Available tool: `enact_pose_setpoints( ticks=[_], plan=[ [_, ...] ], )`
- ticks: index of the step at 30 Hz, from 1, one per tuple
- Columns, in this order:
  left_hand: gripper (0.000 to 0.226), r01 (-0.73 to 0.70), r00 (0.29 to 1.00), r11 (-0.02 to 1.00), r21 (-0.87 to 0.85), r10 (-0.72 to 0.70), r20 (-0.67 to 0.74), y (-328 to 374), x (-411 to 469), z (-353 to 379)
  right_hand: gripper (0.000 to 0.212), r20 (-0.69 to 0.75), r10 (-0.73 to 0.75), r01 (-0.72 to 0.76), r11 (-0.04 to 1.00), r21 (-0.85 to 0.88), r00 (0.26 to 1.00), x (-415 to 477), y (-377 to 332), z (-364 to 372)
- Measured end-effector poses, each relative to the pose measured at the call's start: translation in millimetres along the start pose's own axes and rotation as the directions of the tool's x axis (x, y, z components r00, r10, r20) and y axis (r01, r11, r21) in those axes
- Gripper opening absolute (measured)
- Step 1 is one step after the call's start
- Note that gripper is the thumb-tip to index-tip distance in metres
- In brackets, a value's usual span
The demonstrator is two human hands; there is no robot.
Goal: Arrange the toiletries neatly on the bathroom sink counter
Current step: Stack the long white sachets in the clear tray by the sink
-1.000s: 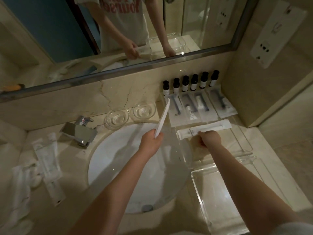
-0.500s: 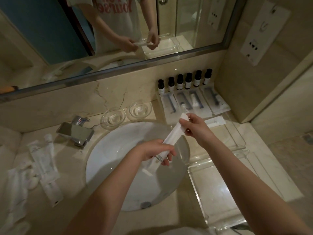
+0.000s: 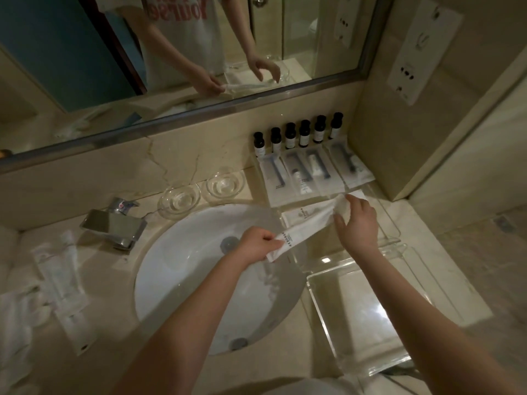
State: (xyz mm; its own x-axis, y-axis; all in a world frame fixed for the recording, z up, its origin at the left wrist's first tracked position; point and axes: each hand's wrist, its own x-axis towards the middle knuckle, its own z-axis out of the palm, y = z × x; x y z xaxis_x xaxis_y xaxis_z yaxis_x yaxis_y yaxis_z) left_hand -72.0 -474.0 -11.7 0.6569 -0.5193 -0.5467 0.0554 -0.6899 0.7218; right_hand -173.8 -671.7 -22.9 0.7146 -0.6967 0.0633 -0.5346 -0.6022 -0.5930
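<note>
Both hands hold one long white packet (image 3: pixel 306 228) over the right rim of the sink basin (image 3: pixel 182 280). My left hand (image 3: pixel 256 246) grips its near end; my right hand (image 3: pixel 358 223) pinches its far end. Just beyond it, another white packet (image 3: pixel 299 213) lies flat on the counter. Behind that lies a row of flat white sachets (image 3: pixel 316 173) with razors and small tubes. Several small dark-capped bottles (image 3: pixel 298 135) line the back wall.
Two clear glass dishes (image 3: pixel 199 191) sit behind the basin, the chrome tap (image 3: pixel 114 226) at its left. Clear acrylic trays (image 3: pixel 359 317) stand at the right. More wrapped packets (image 3: pixel 61 277) and a white cloth (image 3: pixel 17 317) lie at the far left. Above runs the mirror (image 3: pixel 171 67).
One second ago my left hand held the packet alone while my right hand rested by the packet on the counter. Now both hands grip it, lowered and turned sideways toward the counter.
</note>
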Motion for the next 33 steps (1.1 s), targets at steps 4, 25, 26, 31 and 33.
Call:
enact_pose_setpoints(
  ticks=[4,25,26,31,33],
  plan=[
    [0.016,-0.044,0.998,0.989,0.141,0.039,0.041,15.7,21.0,19.6,0.066,0.172,-0.364,0.399,0.879,-0.261,0.915,-12.1,20.9,1.3],
    [0.034,-0.153,0.951,0.529,0.835,0.310,-0.022,24.0,53.1,58.7,0.028,0.236,-0.340,0.411,0.814,-0.410,0.910,10.2,63.1,11.5],
    [0.034,-0.154,0.950,0.523,0.838,0.311,-0.020,23.5,52.9,59.8,0.027,0.242,-0.318,0.394,0.824,-0.407,0.917,11.1,62.3,11.2],
    [0.027,-0.138,0.943,0.524,0.840,0.329,-0.051,24.7,54.9,64.0,0.024,0.250,-0.235,0.318,0.869,-0.380,0.939,26.6,56.1,14.2],
    [0.027,-0.131,0.938,0.529,0.838,0.341,-0.069,24.6,57.0,63.7,0.022,0.247,-0.194,0.280,0.880,-0.384,0.949,32.3,57.4,16.5]
  ],
)
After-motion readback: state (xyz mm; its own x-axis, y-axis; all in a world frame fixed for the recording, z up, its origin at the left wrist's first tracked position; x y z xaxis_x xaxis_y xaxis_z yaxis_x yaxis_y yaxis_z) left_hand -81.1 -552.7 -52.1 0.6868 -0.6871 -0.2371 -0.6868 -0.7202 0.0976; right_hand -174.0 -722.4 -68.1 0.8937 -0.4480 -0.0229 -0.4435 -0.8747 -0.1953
